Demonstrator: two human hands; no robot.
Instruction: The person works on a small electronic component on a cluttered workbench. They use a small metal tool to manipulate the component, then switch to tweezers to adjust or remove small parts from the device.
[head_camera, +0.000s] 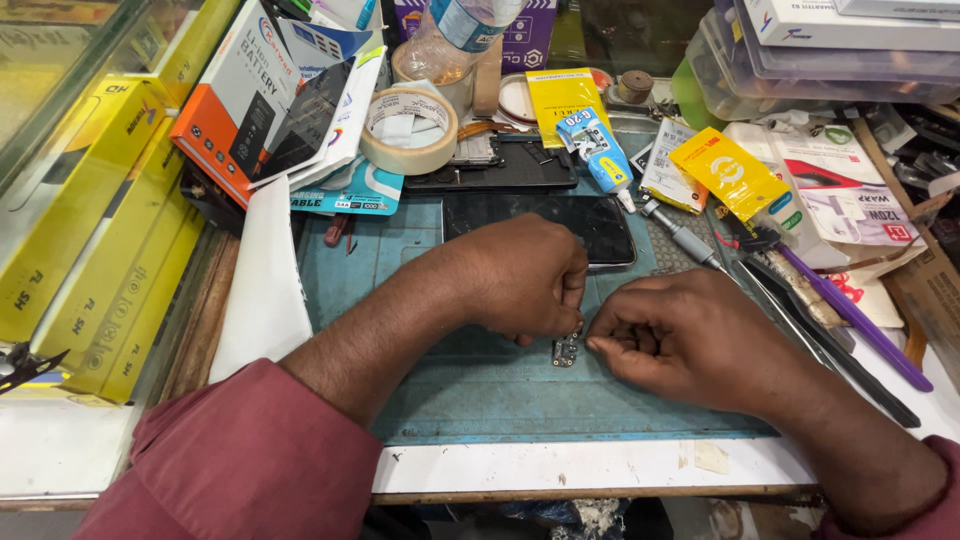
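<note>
Here, both hands meet over blue-green mat (480, 395) on worktop (560, 465). Left hand (525, 278) curled, fingertips pinched on top of small dark circuit board (566, 350). Right hand (680, 340) fisted, thumb and forefinger closed just beside board's right edge; whether touching, cannot tell. Dark phone (600, 222) lies just behind left hand. Tape roll (408, 130), glue tube (600, 150), purple-handled tool (850, 315) farther off.

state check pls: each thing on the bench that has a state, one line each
left hand: closed, pinching small circuit board
right hand: closed, fingertips at the board
small circuit board: on blue mat, held
phone: flat, screen dark
tape roll: lying flat
glue tube: lying down, capped
</note>
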